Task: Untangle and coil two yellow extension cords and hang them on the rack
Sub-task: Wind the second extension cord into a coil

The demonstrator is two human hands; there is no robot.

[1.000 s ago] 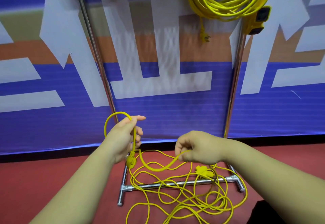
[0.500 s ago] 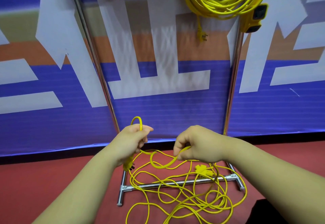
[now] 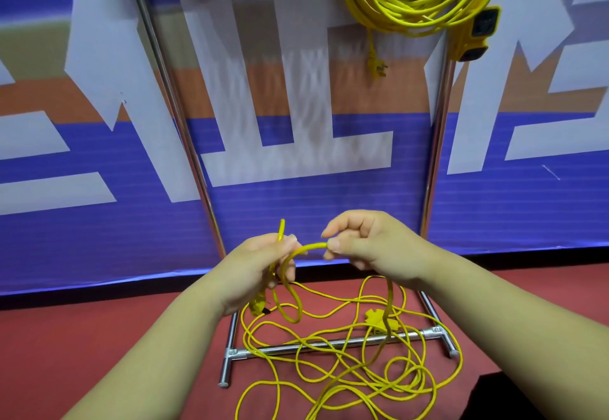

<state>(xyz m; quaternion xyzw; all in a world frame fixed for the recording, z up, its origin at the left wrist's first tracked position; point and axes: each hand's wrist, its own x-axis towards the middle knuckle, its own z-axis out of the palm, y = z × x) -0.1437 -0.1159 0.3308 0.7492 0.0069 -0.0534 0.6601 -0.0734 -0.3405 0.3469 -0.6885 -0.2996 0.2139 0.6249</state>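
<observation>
Head view: left grip [image 3: 253,271] clutches cord [image 3: 308,247], plug [image 3: 257,304] hanging downward; right grip [image 3: 372,241] pinches cord's sideways arc.

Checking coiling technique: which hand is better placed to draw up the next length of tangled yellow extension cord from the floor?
Probably right. The right hand pinches the strand leading down to the tangled yellow extension cord; the left hand grips the small loop, with the yellow plug hanging below.

Bright, even light; soft shadows; slight blur throughout; wide-angle bending at the edges.
</observation>
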